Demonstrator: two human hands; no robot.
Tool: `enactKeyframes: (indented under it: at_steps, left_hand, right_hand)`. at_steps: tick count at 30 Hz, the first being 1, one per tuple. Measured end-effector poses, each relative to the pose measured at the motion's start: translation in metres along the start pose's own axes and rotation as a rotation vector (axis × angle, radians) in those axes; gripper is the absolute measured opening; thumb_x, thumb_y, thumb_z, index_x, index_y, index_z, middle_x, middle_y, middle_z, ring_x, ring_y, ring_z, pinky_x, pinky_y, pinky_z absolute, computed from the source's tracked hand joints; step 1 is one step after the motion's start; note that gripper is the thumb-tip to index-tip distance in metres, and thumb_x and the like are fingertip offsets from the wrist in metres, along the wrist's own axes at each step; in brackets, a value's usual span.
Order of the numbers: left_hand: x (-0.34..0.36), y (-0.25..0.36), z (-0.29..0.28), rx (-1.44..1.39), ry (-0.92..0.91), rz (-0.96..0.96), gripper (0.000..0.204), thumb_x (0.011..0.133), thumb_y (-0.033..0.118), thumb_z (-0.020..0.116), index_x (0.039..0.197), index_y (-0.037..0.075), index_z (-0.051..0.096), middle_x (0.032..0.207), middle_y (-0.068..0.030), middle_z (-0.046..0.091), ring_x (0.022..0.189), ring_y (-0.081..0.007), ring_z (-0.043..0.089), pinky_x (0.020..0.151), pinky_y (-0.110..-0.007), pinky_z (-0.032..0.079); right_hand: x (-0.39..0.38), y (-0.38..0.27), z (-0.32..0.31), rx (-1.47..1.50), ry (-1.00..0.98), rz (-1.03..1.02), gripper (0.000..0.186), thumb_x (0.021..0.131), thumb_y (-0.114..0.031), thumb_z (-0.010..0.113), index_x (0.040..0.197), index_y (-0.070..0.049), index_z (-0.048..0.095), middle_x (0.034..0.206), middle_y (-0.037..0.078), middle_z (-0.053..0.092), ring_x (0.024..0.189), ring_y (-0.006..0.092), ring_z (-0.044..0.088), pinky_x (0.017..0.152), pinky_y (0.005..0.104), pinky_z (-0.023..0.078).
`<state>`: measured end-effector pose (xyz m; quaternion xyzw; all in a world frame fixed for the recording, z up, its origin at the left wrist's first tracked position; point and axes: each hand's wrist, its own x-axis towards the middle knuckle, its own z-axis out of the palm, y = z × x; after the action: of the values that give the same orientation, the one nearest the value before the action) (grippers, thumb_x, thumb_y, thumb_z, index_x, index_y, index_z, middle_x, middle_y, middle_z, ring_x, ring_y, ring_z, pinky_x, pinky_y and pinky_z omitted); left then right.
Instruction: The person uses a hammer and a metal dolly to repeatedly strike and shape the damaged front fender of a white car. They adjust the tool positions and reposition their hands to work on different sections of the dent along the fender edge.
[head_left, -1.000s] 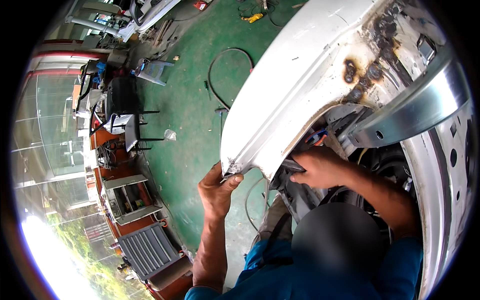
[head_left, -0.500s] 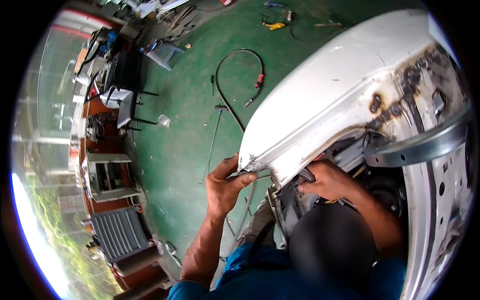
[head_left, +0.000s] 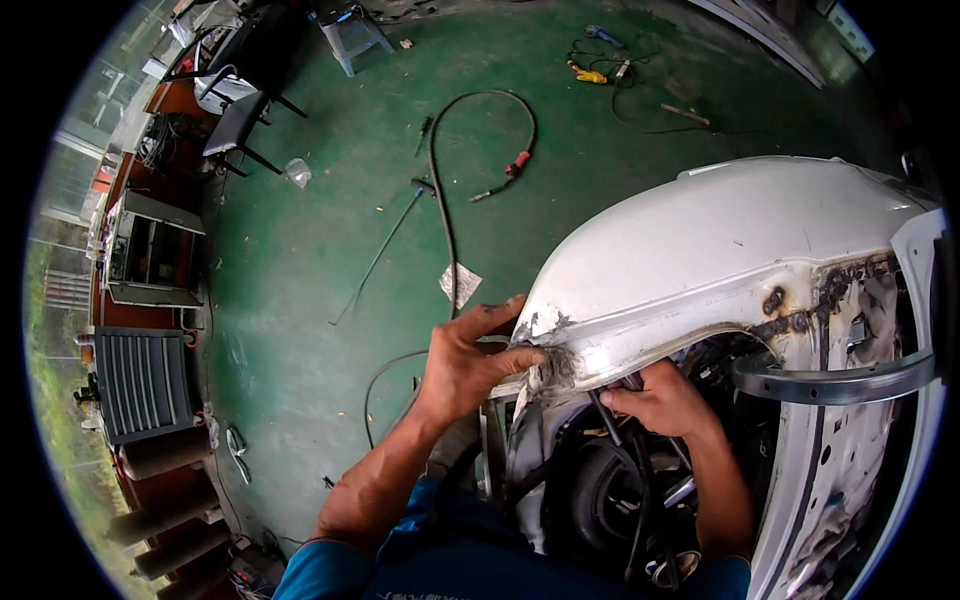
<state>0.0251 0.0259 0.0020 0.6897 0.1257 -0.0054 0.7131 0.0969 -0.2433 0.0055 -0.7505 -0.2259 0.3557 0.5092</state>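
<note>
A white car body panel [head_left: 690,230] spans the right half, with scorched weld patches near its right end and chipped paint at the left corner. My left hand [head_left: 470,360] grips that corner, thumb on the crumpled metal. My right hand [head_left: 650,395] is closed on a dark tool [head_left: 630,382], partly hidden under the panel's lower edge. Just right of it a curved steel bar [head_left: 820,388] crosses a holed metal frame [head_left: 830,470]. Below the panel are dark hoses and a round black part [head_left: 600,490], possibly a tyre.
On the green floor [head_left: 310,250] lie a looped welding-torch hose [head_left: 520,165], a thin rod [head_left: 370,275], a yellow tool [head_left: 588,74] and cables. A stool [head_left: 350,35], black chairs [head_left: 230,140], a grey tool cart [head_left: 140,385] and gas cylinders [head_left: 170,500] stand along the left.
The view has swung, so the panel and both hands sit further right and show more floor above. Both hands remain at the panel's edge; the left thumb now lies further onto the corner.
</note>
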Motion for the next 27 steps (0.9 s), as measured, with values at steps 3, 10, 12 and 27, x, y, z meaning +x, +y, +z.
enactKeyframes:
  at_steps: [3,10,12,27]
  left_hand:
    - [0.002,-0.002,0.001,-0.013,-0.011,-0.008,0.065,0.076,0.006,0.087,0.134,-0.005,0.060,0.113,-0.0109,0.067,0.103,-0.0166,0.066,0.089,-0.031,0.059]
    - [-0.001,0.003,0.005,-0.086,-0.004,-0.065,0.063,0.078,-0.003,0.083,0.135,-0.008,0.058,0.116,-0.0100,0.065,0.108,-0.0187,0.065,0.091,-0.032,0.058]
    - [-0.002,0.002,0.003,-0.101,-0.011,-0.081,0.064,0.077,-0.002,0.084,0.135,-0.008,0.058,0.116,-0.0105,0.065,0.108,-0.0189,0.065,0.091,-0.032,0.057]
    - [-0.001,0.002,0.000,-0.029,-0.008,-0.032,0.062,0.079,0.000,0.084,0.134,-0.009,0.058,0.116,-0.0101,0.065,0.108,-0.0186,0.065,0.092,-0.032,0.058]
  right_hand:
    - [-0.002,0.006,0.008,-0.098,0.106,-0.059,0.031,0.086,-0.018,0.076,0.109,0.002,0.068,0.096,0.018,0.071,0.088,0.0299,0.068,0.082,0.0393,0.051]
    - [0.001,0.018,-0.004,-0.189,0.425,0.102,0.028,0.085,-0.014,0.072,0.109,0.001,0.070,0.105,0.024,0.071,0.102,0.0418,0.068,0.087,0.0418,0.053]
    - [-0.010,0.001,0.021,-0.326,0.283,0.013,0.029,0.086,-0.013,0.071,0.110,0.002,0.068,0.105,0.026,0.070,0.102,0.0436,0.067,0.088,0.0428,0.052]
    - [0.005,-0.005,0.001,-0.206,-0.042,0.021,0.042,0.083,-0.014,0.073,0.121,0.000,0.066,0.117,0.022,0.069,0.113,0.0381,0.063,0.099,0.0415,0.048]
